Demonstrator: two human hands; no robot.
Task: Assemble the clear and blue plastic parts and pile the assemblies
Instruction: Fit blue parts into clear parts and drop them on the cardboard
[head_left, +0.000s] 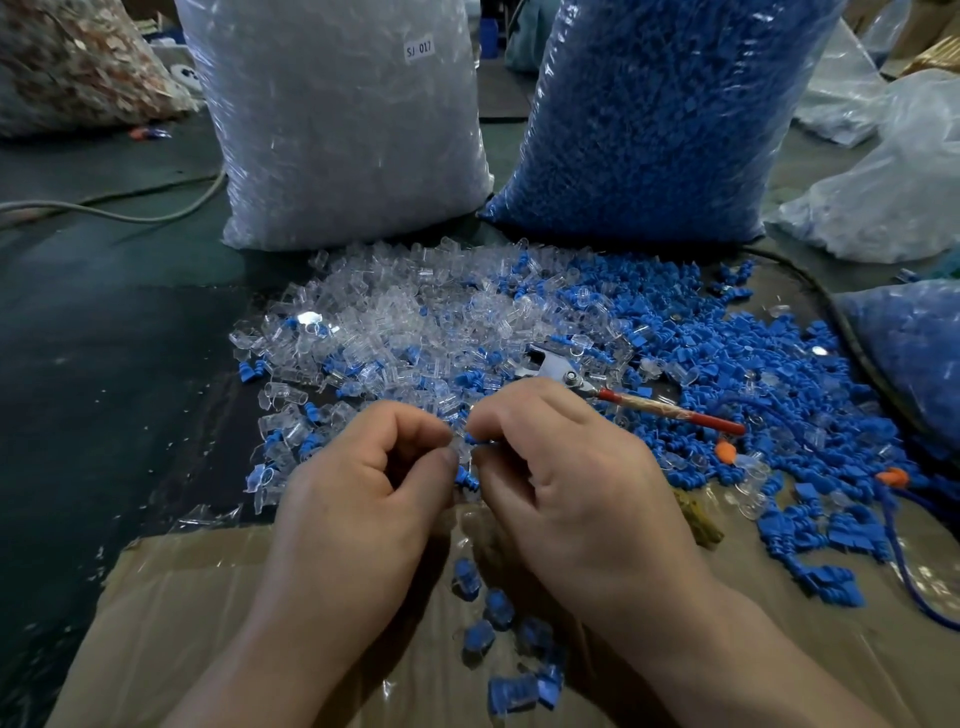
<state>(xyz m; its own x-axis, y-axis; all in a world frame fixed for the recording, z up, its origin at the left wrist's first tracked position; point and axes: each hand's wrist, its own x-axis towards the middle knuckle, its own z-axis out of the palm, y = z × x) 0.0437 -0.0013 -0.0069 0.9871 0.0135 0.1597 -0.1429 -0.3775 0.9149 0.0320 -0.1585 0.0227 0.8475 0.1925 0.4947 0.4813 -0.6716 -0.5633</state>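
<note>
Left hand (363, 483) pinches a clear part (460, 434); my right hand (566, 467) pinches a blue part (483, 442) against it, fingertips meeting.

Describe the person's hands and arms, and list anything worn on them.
The left hand and right hand are bare, with no gloves, and no rings show on the fingers that can be seen. The forearms are uncovered down to the picture's bottom edge. No sleeve, watch or bracelet is in view.
</note>
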